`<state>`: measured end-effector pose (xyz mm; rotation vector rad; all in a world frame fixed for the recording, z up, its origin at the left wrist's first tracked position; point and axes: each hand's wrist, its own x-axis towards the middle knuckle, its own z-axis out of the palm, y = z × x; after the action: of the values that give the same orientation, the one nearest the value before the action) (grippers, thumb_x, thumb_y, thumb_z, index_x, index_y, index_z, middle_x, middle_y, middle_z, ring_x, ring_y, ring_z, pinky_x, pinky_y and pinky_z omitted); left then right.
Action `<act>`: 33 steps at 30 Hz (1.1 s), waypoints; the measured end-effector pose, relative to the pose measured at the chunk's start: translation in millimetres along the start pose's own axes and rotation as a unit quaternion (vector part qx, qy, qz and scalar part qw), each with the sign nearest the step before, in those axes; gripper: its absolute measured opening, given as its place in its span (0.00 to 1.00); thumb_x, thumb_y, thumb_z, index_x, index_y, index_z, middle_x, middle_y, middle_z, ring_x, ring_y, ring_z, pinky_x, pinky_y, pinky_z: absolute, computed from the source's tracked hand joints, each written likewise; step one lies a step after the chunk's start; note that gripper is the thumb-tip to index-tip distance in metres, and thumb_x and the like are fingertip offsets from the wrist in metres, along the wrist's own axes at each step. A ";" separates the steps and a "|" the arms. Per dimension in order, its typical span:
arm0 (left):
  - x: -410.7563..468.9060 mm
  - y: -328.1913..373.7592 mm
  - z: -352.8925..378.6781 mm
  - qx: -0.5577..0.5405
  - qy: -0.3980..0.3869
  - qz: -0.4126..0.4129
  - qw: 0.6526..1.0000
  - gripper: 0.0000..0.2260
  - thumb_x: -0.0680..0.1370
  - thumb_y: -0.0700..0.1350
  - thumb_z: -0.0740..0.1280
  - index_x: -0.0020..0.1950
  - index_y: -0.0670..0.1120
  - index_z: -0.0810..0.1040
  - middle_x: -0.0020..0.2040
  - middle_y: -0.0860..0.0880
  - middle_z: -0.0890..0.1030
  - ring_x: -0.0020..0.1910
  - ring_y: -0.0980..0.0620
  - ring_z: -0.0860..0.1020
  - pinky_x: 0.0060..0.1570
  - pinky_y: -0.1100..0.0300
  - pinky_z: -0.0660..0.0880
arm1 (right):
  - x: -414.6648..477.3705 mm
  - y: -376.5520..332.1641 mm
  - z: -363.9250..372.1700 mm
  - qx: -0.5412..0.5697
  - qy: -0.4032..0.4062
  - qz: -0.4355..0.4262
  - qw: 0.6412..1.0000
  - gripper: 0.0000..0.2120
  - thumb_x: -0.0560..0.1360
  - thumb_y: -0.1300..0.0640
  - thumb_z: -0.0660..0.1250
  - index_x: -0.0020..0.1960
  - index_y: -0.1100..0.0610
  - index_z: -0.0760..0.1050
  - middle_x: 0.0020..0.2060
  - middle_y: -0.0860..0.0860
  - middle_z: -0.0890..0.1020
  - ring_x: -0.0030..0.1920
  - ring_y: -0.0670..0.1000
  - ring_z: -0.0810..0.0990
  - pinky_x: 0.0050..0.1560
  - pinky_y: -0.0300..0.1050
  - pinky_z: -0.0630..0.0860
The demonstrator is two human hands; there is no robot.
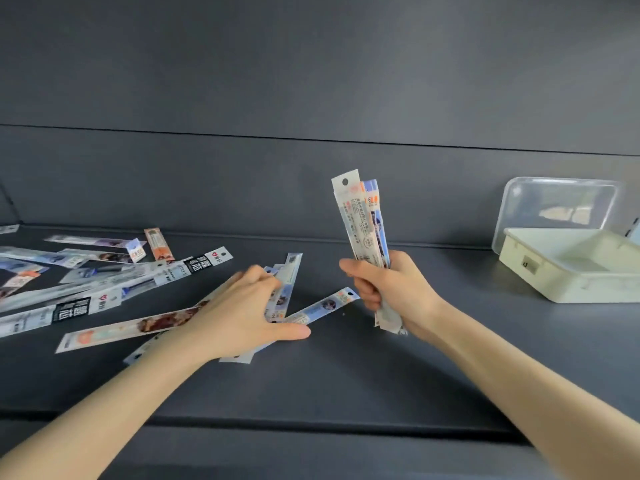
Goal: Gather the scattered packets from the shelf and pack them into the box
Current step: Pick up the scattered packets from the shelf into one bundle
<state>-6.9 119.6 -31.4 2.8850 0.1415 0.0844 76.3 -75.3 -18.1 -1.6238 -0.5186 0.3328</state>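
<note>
Centre frame — right hand [388,289] grips a packet bundle [360,223] upright. Lower left — left hand [242,313] presses loose packets [290,271], thumb out.

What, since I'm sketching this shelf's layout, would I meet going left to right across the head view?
The scattered packets → left hand resting on some of them → right hand gripping a bundle of packets → box.

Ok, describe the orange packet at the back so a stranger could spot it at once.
On the dark grey shelf, find the scattered packets left of the left hand. At that pile's back edge lies the orange packet: its face is orange, while its neighbours are white, blue or black.
</note>
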 end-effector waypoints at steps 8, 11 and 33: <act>14.1 -14.9 -10.4 -0.061 0.042 0.012 0.997 0.18 0.68 0.55 0.72 0.44 0.40 0.79 0.48 0.43 0.81 0.48 0.45 0.79 0.50 0.51 0.77 | 4.7 -5.5 33.1 -0.038 0.059 0.009 0.998 0.14 0.75 0.59 0.69 0.32 0.60 0.71 0.22 0.50 0.75 0.21 0.47 0.62 0.23 0.38 0.62; 17.6 -21.1 -12.0 -0.113 0.067 -0.007 0.991 0.12 0.67 0.47 0.71 0.37 0.37 0.79 0.38 0.39 0.83 0.41 0.43 0.79 0.43 0.52 0.78 | 12.0 -7.8 40.0 -0.066 0.064 0.025 0.995 0.12 0.75 0.59 0.69 0.35 0.61 0.72 0.19 0.47 0.75 0.18 0.46 0.63 0.23 0.38 0.64; 46.2 3.1 -19.7 -0.570 0.040 -0.008 0.821 0.11 0.70 0.37 0.74 0.51 0.45 0.81 0.44 0.47 0.86 0.44 0.51 0.85 0.44 0.60 0.80 | 47.2 -9.4 39.0 0.144 0.085 -0.006 0.986 0.03 0.75 0.64 0.68 0.42 0.59 0.78 0.29 0.50 0.80 0.26 0.47 0.73 0.28 0.39 0.68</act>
<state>37.9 126.3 -9.5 1.6705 0.0817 0.2041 95.7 -17.1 -9.6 -1.3542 -0.3328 0.2456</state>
